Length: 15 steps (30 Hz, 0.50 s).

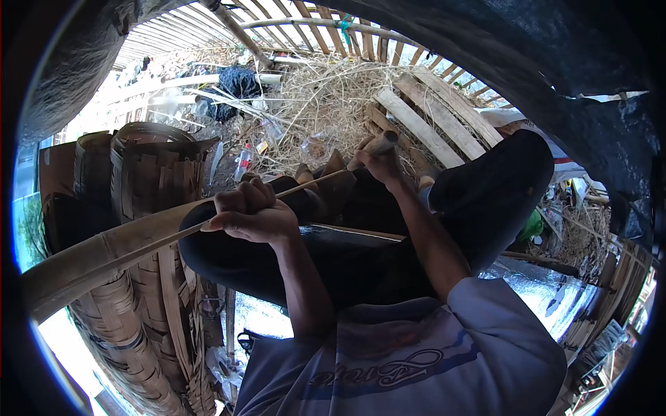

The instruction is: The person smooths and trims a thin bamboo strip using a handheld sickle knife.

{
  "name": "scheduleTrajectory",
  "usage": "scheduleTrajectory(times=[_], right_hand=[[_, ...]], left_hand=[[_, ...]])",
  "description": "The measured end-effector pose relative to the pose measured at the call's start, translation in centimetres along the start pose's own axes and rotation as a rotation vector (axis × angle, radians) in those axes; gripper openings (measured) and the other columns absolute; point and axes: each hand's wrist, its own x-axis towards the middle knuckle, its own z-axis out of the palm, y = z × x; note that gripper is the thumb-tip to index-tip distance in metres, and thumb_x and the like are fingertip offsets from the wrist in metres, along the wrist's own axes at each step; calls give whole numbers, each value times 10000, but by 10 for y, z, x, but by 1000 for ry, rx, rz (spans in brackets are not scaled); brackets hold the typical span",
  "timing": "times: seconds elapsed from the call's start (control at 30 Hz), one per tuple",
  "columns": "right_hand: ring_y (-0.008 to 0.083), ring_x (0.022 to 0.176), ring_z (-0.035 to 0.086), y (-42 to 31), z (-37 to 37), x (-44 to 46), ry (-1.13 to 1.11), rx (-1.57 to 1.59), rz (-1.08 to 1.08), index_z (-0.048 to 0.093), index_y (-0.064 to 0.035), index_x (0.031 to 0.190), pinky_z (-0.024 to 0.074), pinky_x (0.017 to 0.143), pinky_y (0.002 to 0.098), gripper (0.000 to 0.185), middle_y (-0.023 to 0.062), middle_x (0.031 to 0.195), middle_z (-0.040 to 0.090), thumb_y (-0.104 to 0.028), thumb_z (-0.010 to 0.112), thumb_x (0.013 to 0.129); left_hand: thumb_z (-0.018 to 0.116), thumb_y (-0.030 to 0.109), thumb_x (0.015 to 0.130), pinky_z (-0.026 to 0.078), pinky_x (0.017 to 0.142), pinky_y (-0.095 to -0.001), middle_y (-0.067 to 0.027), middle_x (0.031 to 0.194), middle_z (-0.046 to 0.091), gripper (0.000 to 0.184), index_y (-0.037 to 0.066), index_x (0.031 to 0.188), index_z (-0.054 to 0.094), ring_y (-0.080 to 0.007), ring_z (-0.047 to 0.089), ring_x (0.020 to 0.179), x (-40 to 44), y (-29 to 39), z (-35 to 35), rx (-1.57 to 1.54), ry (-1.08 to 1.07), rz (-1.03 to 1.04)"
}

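Observation:
A long split bamboo strip (132, 236) runs from the lower left across my raised knee to the middle of the view. My left hand (253, 211) is closed around it, the thumb pointing left along the strip. Near the strip's thin far end, my right hand (378, 163) is wrapped round a thick, pale round handle (381, 142). Any blade on that handle is hidden or too small to make out. Both forearms reach forward over my crossed legs in dark trousers (388, 270).
Woven bamboo baskets (139, 166) stand at the left. Wooden planks (423, 118), dry straw (326, 83), a plastic bottle (243, 161) and a dark bundle (239, 82) lie ahead. A bamboo slat fence (312, 31) is behind them. Dark sheeting (590, 118) hangs at the right.

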Motion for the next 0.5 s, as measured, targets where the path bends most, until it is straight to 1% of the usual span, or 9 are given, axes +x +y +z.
scheduleTrajectory(times=[0.07, 0.1, 0.13, 0.2, 0.23, 0.3, 0.33, 0.4, 0.5], right_hand=[[247, 764, 669, 41, 7, 20, 109, -264, -40, 660, -79, 810, 511, 728, 366, 247, 107, 721, 674, -290, 634, 684], [260, 720, 672, 48, 7, 23, 134, -439, -5, 656, -67, 803, 517, 706, 362, 245, 108, 717, 676, -282, 619, 692], [260, 720, 672, 37, 2, 17, 136, -431, -2, 656, -67, 803, 517, 706, 362, 245, 108, 717, 676, -282, 619, 692], [266, 699, 670, 9, -13, 9, 105, -213, 46, 651, -49, 819, 519, 685, 372, 261, 135, 820, 682, -280, 626, 699], [266, 699, 670, 0, -14, 8, 95, -213, 47, 651, -49, 819, 519, 685, 372, 261, 135, 820, 682, -280, 626, 699], [250, 699, 670, -8, -17, 4, 93, -4, -79, 645, -29, 821, 518, 670, 366, 255, 133, 851, 678, -254, 646, 700], [250, 699, 670, -5, -14, 3, 94, -9, -77, 645, -29, 821, 518, 670, 366, 255, 133, 851, 678, -254, 646, 700], [212, 686, 661, 2, -7, 5, 292, 148, 68, 640, -14, 811, 510, 654, 344, 222, 95, 776, 670, -203, 662, 696], [185, 688, 653, 25, -19, 26, 398, 59, 14, 638, -12, 808, 501, 646, 321, 193, 68, 727, 657, -167, 663, 696]], left_hand=[[221, 610, 913, 92, 373, -216, 62, 483, 114, 528, 156, 647, 190, -48, 81, 429, 2, 0, 5, -1, -9, 33], [221, 609, 914, 93, 374, -216, 62, 481, 117, 528, 155, 647, 191, -49, 80, 428, 3, 2, 6, -35, 13, -3], [220, 608, 916, 95, 374, -216, 62, 479, 119, 528, 155, 646, 191, -50, 79, 428, 3, 4, 5, -58, 32, -44], [221, 607, 918, 95, 373, -218, 65, 478, 113, 527, 156, 646, 191, -51, 79, 425, 6, 2, 3, -24, 39, -18], [220, 606, 918, 95, 372, -218, 66, 480, 106, 527, 155, 646, 194, -50, 78, 424, 5, 2, 2, -33, 36, -7], [219, 605, 919, 95, 371, -218, 67, 482, 100, 527, 155, 646, 196, -48, 78, 424, 0, 2, -2, -32, 37, -11], [218, 608, 917, 97, 370, -218, 68, 482, 101, 529, 155, 645, 200, -48, 78, 424, 0, 1, 0, -14, 25, -2], [218, 611, 915, 99, 369, -218, 69, 482, 101, 531, 154, 644, 204, -48, 77, 423, 0, 0, 2, -14, 13, 9], [221, 619, 910, 99, 368, -219, 67, 481, 108, 539, 150, 642, 210, -47, 80, 424, 3, 0, 0, 17, 32, 13]])
